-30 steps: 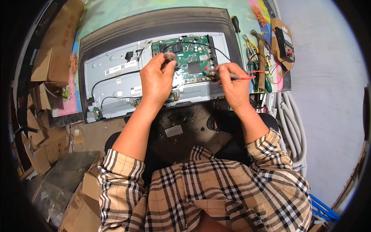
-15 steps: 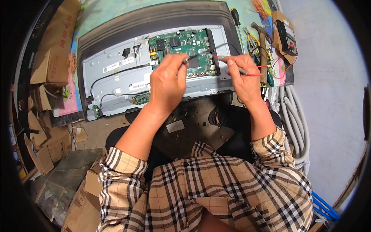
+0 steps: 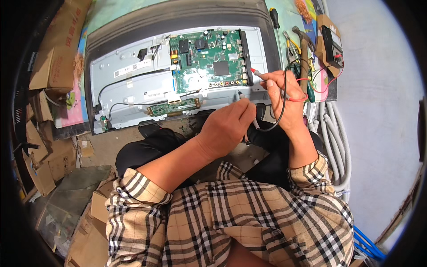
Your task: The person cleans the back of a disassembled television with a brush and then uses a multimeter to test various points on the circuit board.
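My left hand [image 3: 227, 125] is closed around a black test probe [image 3: 241, 95], its tip by the lower edge of an opened flat screen's metal back [image 3: 120, 58]. In my right hand [image 3: 286, 100] a red test probe [image 3: 256, 72] is pinched like a pen, its tip over the right side of that metal back, beside the connector edge. A green circuit board [image 3: 207, 58] sits on the chassis, with a smaller strip board [image 3: 173, 107] below it. The black lead [image 3: 281, 111] loops past my right hand. Whether either tip touches anything, I cannot tell.
At the right stands a multimeter [image 3: 332, 46] with a red lead. A hammer [image 3: 304, 58], pliers [image 3: 291, 46] and a screwdriver [image 3: 275, 18] lie right of the screen. Cardboard boxes [image 3: 55, 49] stand left; grey hoses [image 3: 334, 142] hang at the right.
My left hand has moved from over the circuit board toward me and right, bringing the black probe with it. The black lead now loops by my right hand, which has barely moved.
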The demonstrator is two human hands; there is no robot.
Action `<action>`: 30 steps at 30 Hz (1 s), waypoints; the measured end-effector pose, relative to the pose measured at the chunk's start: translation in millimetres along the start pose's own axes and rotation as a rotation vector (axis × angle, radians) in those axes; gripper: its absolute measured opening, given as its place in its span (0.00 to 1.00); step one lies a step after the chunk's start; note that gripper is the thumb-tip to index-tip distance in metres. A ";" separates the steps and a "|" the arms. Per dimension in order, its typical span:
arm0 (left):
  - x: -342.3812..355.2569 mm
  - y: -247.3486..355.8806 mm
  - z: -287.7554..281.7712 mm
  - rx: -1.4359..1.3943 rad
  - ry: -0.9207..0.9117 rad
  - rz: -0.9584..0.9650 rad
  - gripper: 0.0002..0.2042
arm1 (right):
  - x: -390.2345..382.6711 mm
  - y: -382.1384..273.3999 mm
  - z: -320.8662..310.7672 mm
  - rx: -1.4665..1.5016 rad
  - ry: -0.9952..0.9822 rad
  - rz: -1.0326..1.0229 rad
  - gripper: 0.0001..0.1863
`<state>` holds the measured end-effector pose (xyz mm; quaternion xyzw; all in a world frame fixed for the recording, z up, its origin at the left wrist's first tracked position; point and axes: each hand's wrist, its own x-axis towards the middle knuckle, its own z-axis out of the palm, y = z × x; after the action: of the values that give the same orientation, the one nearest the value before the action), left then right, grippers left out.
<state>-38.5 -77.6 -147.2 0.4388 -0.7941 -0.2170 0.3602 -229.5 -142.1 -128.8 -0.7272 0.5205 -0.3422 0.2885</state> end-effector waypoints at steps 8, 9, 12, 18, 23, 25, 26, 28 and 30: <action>0.3 -2.5 7.7 0.039 0.016 0.090 0.13 | 0.2 -0.6 0.5 -0.076 -0.037 -0.042 0.08; -0.2 -2.5 7.0 0.021 0.006 0.075 0.14 | 0.4 -0.8 0.8 -0.074 -0.040 -0.042 0.08; 0.1 -2.8 3.6 -0.002 0.038 0.076 0.14 | 1.6 -5.2 2.0 -0.069 -0.046 -0.041 0.07; 6.6 -3.2 -0.7 0.085 0.092 0.162 0.10 | 1.0 -15.4 7.2 0.086 -0.059 0.043 0.10; 7.4 0.0 -9.5 0.196 0.091 0.170 0.11 | 1.5 -27.1 14.0 0.107 -0.093 -0.052 0.10; 7.3 1.2 -11.6 0.209 0.122 0.176 0.13 | 2.3 -27.7 16.3 0.106 -0.116 -0.091 0.10; 6.4 1.7 -12.8 0.211 0.123 0.172 0.13 | 2.7 -28.0 16.8 0.103 -0.127 -0.111 0.10; 5.8 2.8 -15.9 0.213 0.123 0.167 0.13 | 2.3 -25.9 18.4 0.141 -0.126 -0.095 0.10; 5.5 3.1 -17.5 0.213 0.123 0.161 0.13 | 2.5 -26.1 19.0 0.137 -0.137 -0.100 0.10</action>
<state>-28.8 -81.2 -131.8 0.4218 -0.8217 -0.0747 0.3760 -199.1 -135.7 -119.5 -0.7525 0.4380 -0.3405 0.3549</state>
